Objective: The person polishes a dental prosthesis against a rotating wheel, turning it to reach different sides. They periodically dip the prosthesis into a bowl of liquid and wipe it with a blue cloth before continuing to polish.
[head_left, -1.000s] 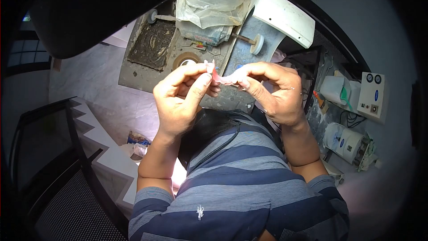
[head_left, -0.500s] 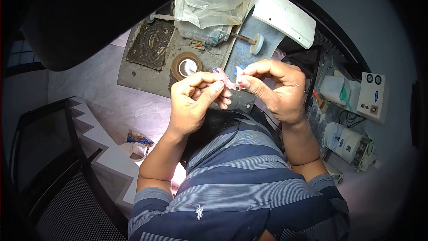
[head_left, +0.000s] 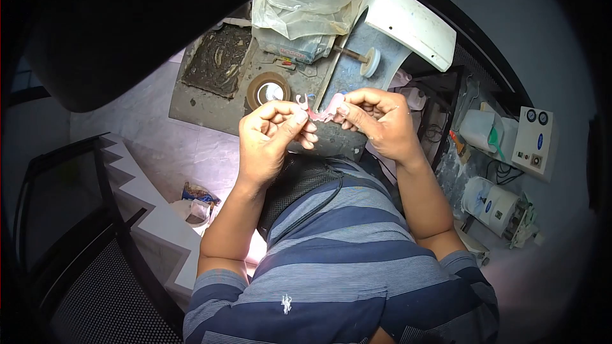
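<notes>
A small pink partial denture (head_left: 325,115) is held up in front of my chest, above the near edge of the workbench. My left hand (head_left: 268,143) pinches its left end between thumb and fingertips. A curved clasp-like tip stands up beyond those fingertips. The right end sits between the thumb and forefinger of my right hand (head_left: 389,127). Both hands are closed on the piece, and the fingers cover parts of it. Just behind it on the bench lies a brown tape roll (head_left: 252,92).
A white polishing wheel (head_left: 370,62) on a shaft stands beyond my right hand, beside a white hood (head_left: 411,25). Plastic sheeting (head_left: 306,0) covers a box at the back. A tray of dark sludge (head_left: 217,60) is at left; a machine with two gauges (head_left: 535,143) stands far right.
The denture has been turned in my fingers and now stretches more level between the hands. My right hand has shifted left and a little down; my left has moved slightly left.
</notes>
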The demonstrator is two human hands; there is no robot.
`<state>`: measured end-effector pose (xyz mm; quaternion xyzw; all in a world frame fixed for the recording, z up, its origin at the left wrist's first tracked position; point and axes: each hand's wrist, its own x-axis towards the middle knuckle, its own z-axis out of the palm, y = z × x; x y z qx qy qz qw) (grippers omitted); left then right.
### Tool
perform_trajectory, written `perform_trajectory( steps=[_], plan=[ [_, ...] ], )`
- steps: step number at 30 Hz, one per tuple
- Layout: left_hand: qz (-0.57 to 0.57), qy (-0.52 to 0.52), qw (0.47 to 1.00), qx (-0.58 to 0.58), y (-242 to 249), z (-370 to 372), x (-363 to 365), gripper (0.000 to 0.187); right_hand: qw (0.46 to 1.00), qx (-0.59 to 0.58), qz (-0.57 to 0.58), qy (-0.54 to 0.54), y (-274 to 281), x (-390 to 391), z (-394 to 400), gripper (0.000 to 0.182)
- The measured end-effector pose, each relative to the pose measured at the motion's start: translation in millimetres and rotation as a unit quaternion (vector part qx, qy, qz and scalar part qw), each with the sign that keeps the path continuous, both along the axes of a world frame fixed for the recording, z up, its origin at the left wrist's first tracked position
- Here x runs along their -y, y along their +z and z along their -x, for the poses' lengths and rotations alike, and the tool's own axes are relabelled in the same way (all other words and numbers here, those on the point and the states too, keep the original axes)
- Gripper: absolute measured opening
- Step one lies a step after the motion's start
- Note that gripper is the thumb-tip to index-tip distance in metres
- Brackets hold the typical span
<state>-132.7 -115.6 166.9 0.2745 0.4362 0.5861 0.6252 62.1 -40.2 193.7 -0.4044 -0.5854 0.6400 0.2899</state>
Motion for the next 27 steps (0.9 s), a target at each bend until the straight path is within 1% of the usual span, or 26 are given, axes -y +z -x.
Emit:
perform_trajectory(
  steps=[1,5,6,7,9,11,16,18,22,24,26,27],
  plan=[
    [0.005,0.003,1.0,-0.001,-0.2,-0.5,-1.0,0.014,1.0,0.0,-0.001,-0.001,-0.2,0.1,-0.2,0.015],
    [0.022,-0.012,1.0,-0.012,-6.9,-2.3,-4.7,0.018,0.996,-0.023,0.087,-0.001,-2.1,-0.6,-0.5,0.018],
    [0.044,-0.045,0.998,-0.002,-8.8,-2.0,-5.4,0.019,0.992,-0.034,0.119,-0.003,-2.5,-0.9,-0.6,0.019],
    [0.066,-0.079,0.995,0.007,-9.9,-2.2,-5.7,0.021,0.992,-0.034,0.119,-0.003,-1.8,-0.6,0.1,0.019],
    [0.078,-0.087,0.993,0.014,-11.9,-5.1,-5.5,0.023,0.99,-0.022,0.134,-0.04,-0.2,0.2,2.2,0.021],
    [0.081,-0.11,0.99,0.038,-15.9,-5.8,-4.9,0.023,0.989,-0.022,0.142,-0.047,-3.0,-0.4,0.8,0.022],
    [0.103,-0.129,0.986,0.032,-18.0,-7.8,-3.5,0.023,0.983,-0.004,0.169,-0.069,-5.1,0.0,0.3,0.023],
    [0.109,-0.138,0.984,0.028,-18.3,-8.8,-3.7,0.023,0.979,0.018,0.184,-0.082,-6.2,0.1,0.9,0.019],
    [0.123,-0.159,0.98,0.014,-22.0,-9.0,-3.0,0.023,0.976,0.034,0.196,-0.084,-2.3,-0.2,0.9,0.02],
    [0.125,-0.17,0.978,0.007,-22.6,-8.7,-3.6,0.024,0.975,0.05,0.201,-0.079,-4.8,-0.8,-0.5,0.024],
    [0.157,-0.211,0.956,-0.13,-22.2,-8.5,-5.1,0.022,0.976,0.06,0.196,-0.079,-6.7,-1.2,-0.2,0.024],
    [0.157,-0.212,0.956,-0.13,-24.9,-9.2,-5.7,0.022,0.976,0.069,0.191,-0.078,-7.3,-1.2,0.1,0.024]
  ],
)
